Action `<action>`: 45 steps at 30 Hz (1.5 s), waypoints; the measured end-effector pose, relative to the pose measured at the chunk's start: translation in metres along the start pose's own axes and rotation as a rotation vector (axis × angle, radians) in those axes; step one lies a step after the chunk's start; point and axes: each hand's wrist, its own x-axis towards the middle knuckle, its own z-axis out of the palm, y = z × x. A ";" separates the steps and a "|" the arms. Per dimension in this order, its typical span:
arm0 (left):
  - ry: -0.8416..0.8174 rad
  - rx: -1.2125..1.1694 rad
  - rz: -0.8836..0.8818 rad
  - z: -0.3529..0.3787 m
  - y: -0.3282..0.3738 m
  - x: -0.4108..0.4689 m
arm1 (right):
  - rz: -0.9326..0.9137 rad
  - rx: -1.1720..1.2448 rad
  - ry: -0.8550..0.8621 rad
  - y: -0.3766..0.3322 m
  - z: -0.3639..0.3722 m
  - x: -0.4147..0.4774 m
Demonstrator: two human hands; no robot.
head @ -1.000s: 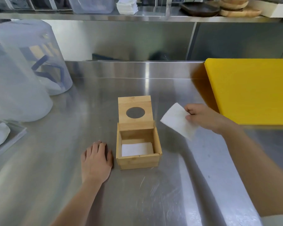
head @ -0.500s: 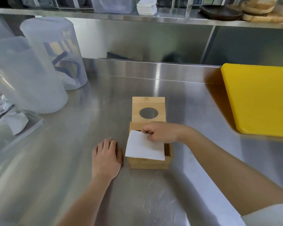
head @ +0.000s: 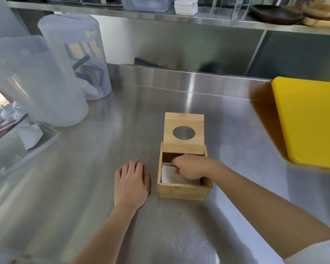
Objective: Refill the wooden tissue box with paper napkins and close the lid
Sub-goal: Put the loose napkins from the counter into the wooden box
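- Head view: we look down on a steel counter (head: 84,187) with the wooden tissue box (head: 183,190) near its middle and both bare hands beside or inside it.
- Right hand (head: 191,167): we see it reaching down into the open box from the right, its fingers (head: 177,161) curled inward over the white napkin (head: 169,176). The knuckles face up and the fingertips are hidden, so we cannot tell whether they pinch the napkin or merely press on it.
- Left hand (head: 131,182): we see it lying palm down on the counter just left of the box, fingers extended and close together, gripping nothing. Whether its edge touches the box wall we cannot tell.
- Box: light wood, square, its front wall toward us. Its lid (head: 184,133) stands tilted up and back from the rear edge, and a round hole pierces the lid's centre.
- Napkin: white and flat, low inside the box toward its left side, partly covered by the right hand.
- Surroundings: a yellow cutting board (head: 311,121) lies at the right, well apart from the box; two translucent plastic containers (head: 46,82) stand at the left rear; a stack of white napkins (head: 186,5) rests on the shelf above.
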 end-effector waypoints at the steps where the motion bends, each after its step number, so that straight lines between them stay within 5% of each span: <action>1: 0.002 0.000 0.002 0.000 0.000 0.000 | 0.004 -0.004 0.004 0.000 0.001 0.001; 12: 0.028 0.000 0.005 0.004 -0.002 0.001 | -0.075 -0.084 0.157 -0.005 0.005 -0.011; 19: 0.023 0.008 0.014 0.007 -0.004 0.002 | -0.079 -0.023 -0.014 -0.011 0.004 -0.005; 32: -0.035 -0.049 -0.017 0.004 -0.003 0.001 | -0.076 -0.076 -0.049 -0.013 0.003 0.000; 38: -0.253 -0.359 -0.150 -0.024 -0.011 0.036 | -0.195 -0.055 -0.035 -0.018 -0.053 -0.034; 41: -0.151 -0.638 -0.205 -0.068 -0.005 0.084 | -0.264 0.040 0.003 -0.021 -0.097 -0.057; 45: -0.094 -0.681 -0.050 -0.144 0.017 0.152 | -0.287 0.113 0.173 -0.011 -0.159 -0.070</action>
